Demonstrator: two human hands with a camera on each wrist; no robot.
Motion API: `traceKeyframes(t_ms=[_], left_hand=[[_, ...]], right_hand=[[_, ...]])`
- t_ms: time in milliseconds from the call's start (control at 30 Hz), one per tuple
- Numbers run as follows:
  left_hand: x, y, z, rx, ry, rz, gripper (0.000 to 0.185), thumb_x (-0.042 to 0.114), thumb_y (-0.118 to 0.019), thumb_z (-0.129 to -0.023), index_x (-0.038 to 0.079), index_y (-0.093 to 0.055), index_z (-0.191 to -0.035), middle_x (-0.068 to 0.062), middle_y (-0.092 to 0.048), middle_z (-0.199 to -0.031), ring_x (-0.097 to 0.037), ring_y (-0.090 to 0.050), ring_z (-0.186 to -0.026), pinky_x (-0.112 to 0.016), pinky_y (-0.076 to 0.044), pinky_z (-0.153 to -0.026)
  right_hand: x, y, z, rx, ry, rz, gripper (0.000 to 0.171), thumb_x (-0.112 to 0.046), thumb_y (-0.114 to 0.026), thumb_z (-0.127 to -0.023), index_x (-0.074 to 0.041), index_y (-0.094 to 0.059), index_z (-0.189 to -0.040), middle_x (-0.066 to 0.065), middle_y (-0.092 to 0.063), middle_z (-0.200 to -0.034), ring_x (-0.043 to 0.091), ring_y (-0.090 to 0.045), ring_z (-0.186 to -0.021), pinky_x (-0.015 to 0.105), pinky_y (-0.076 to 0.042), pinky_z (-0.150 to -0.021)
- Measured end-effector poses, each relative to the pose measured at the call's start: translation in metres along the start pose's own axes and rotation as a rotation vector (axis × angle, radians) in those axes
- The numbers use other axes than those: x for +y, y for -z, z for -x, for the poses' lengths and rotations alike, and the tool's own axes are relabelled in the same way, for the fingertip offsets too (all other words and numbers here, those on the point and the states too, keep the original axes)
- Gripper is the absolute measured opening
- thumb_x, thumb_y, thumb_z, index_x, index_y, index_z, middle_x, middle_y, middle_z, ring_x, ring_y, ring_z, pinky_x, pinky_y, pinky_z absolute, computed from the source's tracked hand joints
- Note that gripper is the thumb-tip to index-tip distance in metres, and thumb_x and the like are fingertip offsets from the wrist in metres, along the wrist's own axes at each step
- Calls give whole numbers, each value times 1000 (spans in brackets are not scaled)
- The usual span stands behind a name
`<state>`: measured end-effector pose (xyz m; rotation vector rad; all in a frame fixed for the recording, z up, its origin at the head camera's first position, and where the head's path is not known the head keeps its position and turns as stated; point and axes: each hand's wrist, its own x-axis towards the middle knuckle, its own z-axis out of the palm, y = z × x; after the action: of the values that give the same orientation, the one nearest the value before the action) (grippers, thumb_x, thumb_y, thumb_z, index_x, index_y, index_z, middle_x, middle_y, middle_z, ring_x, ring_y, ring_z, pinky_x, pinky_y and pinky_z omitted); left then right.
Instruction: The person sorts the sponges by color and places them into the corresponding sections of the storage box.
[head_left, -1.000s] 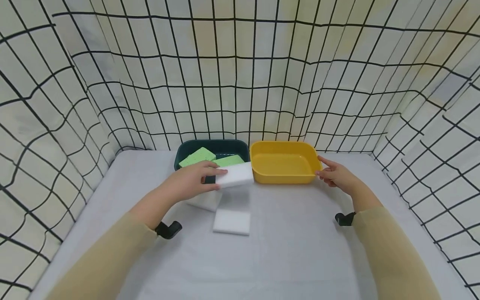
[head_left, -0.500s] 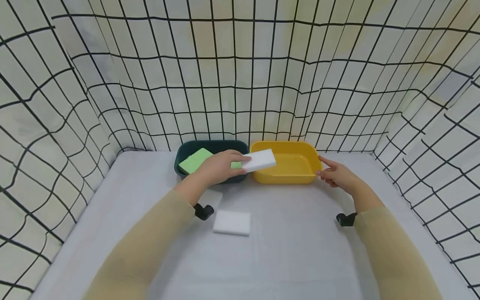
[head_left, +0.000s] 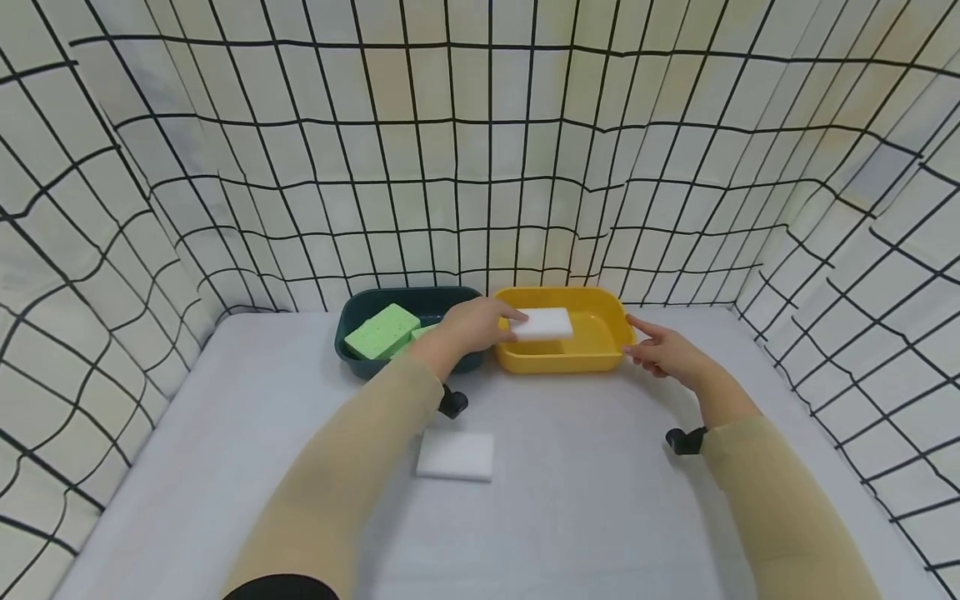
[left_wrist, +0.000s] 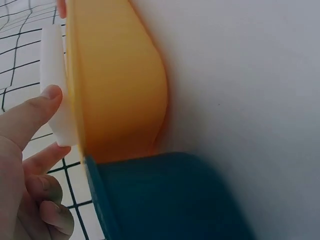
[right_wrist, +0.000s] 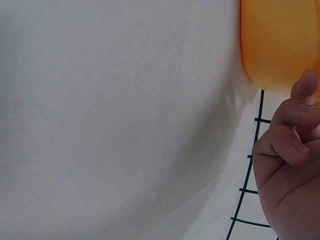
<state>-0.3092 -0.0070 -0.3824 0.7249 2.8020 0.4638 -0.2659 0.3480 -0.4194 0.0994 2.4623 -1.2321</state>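
Fingers: on my left hand (head_left: 472,327) the thumb and fingertips (left_wrist: 37,107) pinch one end of a white sponge (head_left: 542,323); the lower fingers curl loosely below it. On my right hand (head_left: 663,354) the fingers are partly bent and grip nothing; the index tip touches the yellow tub (head_left: 558,342) at its right rim.

Nearest thing: a second white sponge (head_left: 455,456) lies flat on the grey table (head_left: 585,500), well apart from both hands, and has not moved.

Held sponge, position: I have it hanging just over the yellow tub's left half, roughly level, not yet resting on the floor as far as I can tell.

Change: a second ago I held this sponge low over the table in front of the two tubs; half a second ago it was crossing the yellow rim; now it sits inside the rim line.

Meaning: I judge the carry nearly finished, with only lowering and letting go left for this piece.

Right hand, change: it has stayed at the rim throughout, steadying the tub.

Farther back: the dark green tub (head_left: 360,367) touches the yellow one and holds green sponges (head_left: 381,331).

Backdrop: a grid-printed cloth (head_left: 480,167) surrounds the table.
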Motion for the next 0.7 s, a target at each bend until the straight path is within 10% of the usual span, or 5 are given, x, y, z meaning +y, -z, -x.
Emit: traceKeyframes(t_ms=[700], left_hand=[[12, -6, -26, -107, 1, -139, 41, 31, -65, -97, 35, -61, -138, 6, -55, -143, -17, -51, -124, -41, -40, -108]], right_hand=[[-5, 3, 2, -16, 4, 95, 77, -41, -64, -97, -33, -19, -160, 19, -60, -91, 22, -46, -63, 26, -41, -61]])
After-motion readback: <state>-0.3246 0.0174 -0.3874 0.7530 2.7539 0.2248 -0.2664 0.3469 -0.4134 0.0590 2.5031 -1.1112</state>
